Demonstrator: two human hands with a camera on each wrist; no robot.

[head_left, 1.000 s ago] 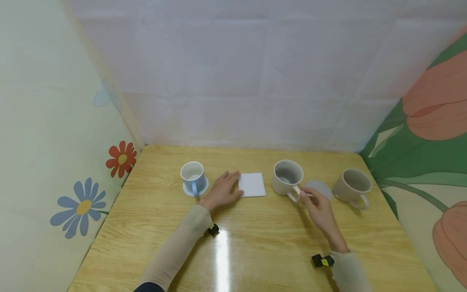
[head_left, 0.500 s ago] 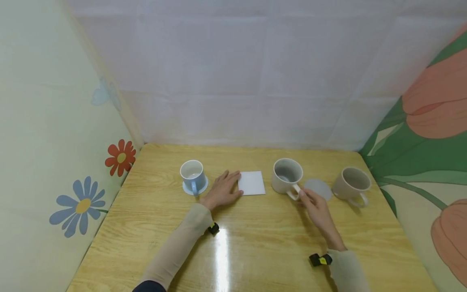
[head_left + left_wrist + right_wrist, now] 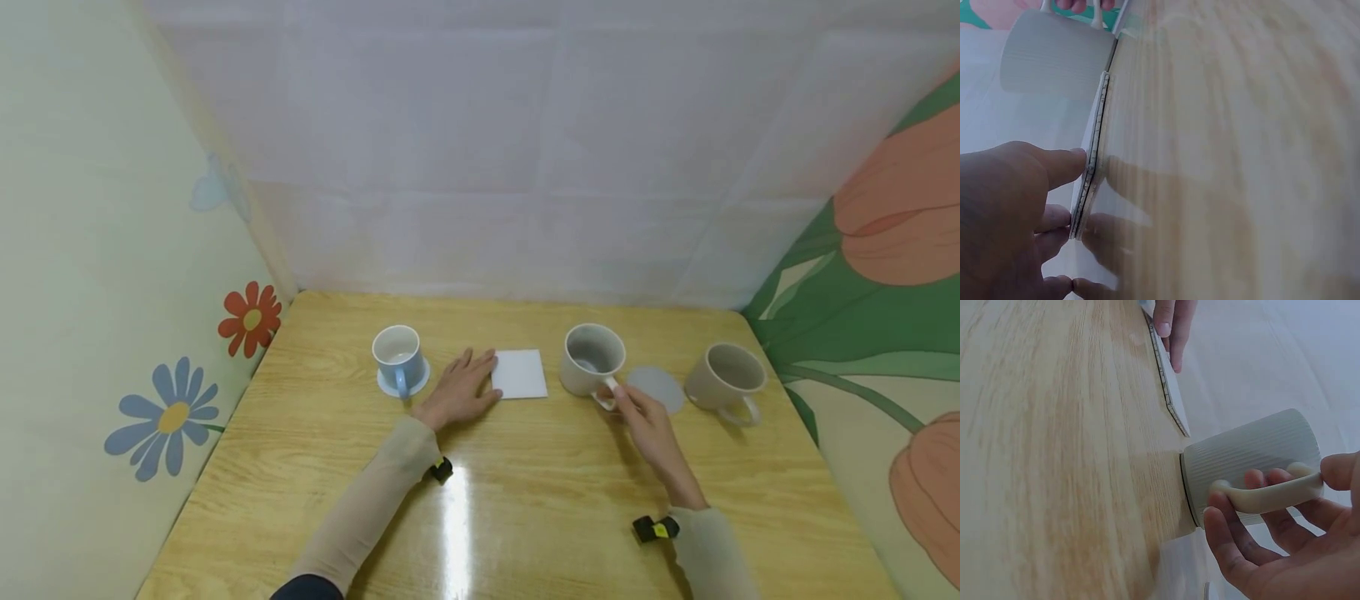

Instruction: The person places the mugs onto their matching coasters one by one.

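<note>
My left hand [image 3: 459,390] lies on the table with fingers extended, touching the left side of a square white coaster [image 3: 520,374]. In the left wrist view the thumb [image 3: 1066,167] and fingertips meet the coaster's edge. My right hand [image 3: 651,429] holds the handle of a pale ribbed mug [image 3: 581,375], which stands upright just right of that coaster. Seen from the right wrist, the thumb [image 3: 1338,470] is at the top of the handle [image 3: 1272,495], and several fingers curl through and under it. The mug's base is at the tabletop.
A round grey coaster [image 3: 655,389] lies between the held mug and a beige mug [image 3: 725,377] at the right. At the left, a blue mug [image 3: 399,358] sits on a round pale-blue coaster [image 3: 423,379]. A white cloth [image 3: 487,167] hangs behind the wooden table [image 3: 540,517].
My right hand has shifted slightly left, its fingers drawing in closer on the mug's handle. The left hand, square coaster and mugs stay in place.
</note>
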